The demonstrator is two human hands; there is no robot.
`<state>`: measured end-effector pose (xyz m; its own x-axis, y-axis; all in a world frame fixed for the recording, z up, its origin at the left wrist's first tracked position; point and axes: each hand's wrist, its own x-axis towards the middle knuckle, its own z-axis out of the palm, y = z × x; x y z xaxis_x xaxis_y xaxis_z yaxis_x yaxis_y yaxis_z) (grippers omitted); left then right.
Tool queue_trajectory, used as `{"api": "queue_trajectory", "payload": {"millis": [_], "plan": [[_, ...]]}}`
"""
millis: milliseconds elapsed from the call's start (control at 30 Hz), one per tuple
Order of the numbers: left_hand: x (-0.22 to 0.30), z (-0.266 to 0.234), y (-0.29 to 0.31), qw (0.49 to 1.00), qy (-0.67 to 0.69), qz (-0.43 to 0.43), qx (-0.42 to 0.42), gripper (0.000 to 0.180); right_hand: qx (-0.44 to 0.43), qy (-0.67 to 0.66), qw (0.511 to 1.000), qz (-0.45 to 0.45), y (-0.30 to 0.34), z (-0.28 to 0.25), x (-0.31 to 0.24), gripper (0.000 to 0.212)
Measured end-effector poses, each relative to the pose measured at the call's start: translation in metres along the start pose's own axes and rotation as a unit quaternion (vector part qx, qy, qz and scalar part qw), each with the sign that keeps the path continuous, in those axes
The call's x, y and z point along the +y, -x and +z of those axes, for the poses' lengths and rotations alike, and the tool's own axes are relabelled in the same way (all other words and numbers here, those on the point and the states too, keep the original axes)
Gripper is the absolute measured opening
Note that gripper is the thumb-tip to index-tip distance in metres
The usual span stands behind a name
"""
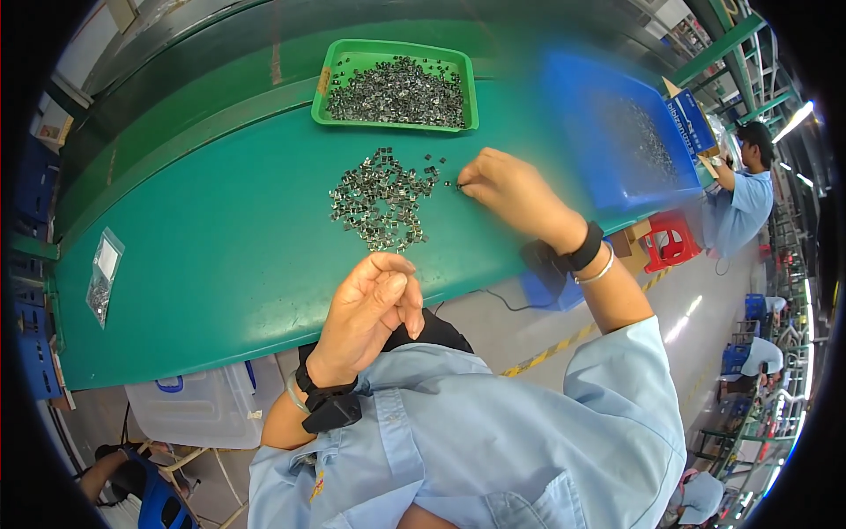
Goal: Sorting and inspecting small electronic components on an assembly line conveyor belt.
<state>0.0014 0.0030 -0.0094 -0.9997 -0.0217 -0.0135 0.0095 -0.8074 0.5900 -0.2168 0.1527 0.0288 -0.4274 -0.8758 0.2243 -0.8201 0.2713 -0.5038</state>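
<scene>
A loose pile of small, shiny black-and-silver metal parts (pixel 381 198) lies on the green table. At the pile's right edge, my right hand (pixel 511 189) is closed in a pinch, with a tiny dark part (pixel 458 186) at its fingertips. One more small piece lies just beside those fingertips. My left hand (pixel 366 309) is held at the table's near edge, just below the pile. Its fingers are curled in toward the thumb; whatever they may hold is hidden.
Beyond the pile stands a green tray (pixel 473 93) heaped with similar parts. A blue bin (pixel 573 132), partly blurred, is at the right with small parts inside. At the left lies a clear plastic bag (pixel 104 278). A co-worker (pixel 745 198) is beyond the bin, near a red stool (pixel 671 238).
</scene>
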Motion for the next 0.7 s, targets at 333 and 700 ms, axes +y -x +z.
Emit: {"api": "queue_trajectory", "payload": {"millis": [333, 700], "plan": [[-0.001, 0.028, -0.010, 0.991, -0.070, 0.027, 0.110, 0.024, 0.194, -0.112, 0.971, -0.084, 0.026, 0.042, -0.077, 0.018], [0.006, 0.009, 0.006, 0.990, -0.119, 0.005, 0.074, 0.022, 0.172, -0.149, 0.965, -0.129, 0.037, 0.052, -0.089, 0.025]]}}
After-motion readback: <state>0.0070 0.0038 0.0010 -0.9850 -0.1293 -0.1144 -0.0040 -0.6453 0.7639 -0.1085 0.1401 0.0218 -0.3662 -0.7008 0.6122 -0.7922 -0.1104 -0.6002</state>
